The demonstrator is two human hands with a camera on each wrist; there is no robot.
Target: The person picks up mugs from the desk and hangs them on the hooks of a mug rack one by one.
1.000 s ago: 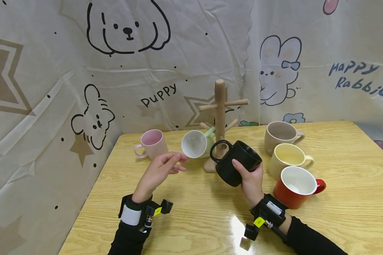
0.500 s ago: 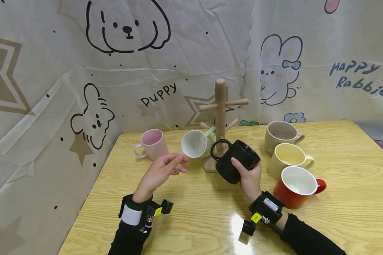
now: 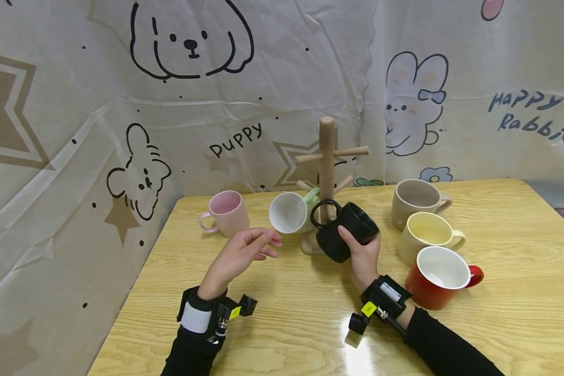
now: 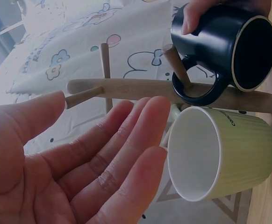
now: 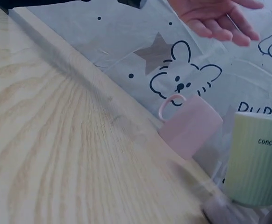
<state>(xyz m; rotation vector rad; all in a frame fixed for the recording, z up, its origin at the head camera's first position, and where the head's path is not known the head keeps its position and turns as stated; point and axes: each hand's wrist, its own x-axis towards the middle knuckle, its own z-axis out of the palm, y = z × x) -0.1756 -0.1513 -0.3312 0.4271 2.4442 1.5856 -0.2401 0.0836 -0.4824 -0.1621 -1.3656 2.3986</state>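
My right hand (image 3: 365,258) grips a black mug (image 3: 333,245) by its body, thumb along the near side, the mug tilted with its mouth to the right. Its handle is up against the wooden mug tree (image 3: 327,149). In the left wrist view a lower peg (image 4: 175,65) shows through the handle's loop, its tip past the handle. A pale green ribbed mug (image 4: 239,154) hangs on the tree's left side, mouth toward the left. Just short of that mug, my left hand (image 3: 239,256) is held in the air, fingers loosely extended and holding nothing.
A pink mug (image 3: 227,213) stands at the back left. To the right stand a taupe mug (image 3: 404,211), a yellow mug (image 3: 415,243) and a red mug (image 3: 427,287), close together. The tree's upper pegs (image 3: 352,151) stick out sideways. A patterned cloth (image 3: 263,62) hangs behind the table.
My right hand has carried the black mug slightly left and up, bringing its handle to the tree's lower peg. The left hand has hardly moved.
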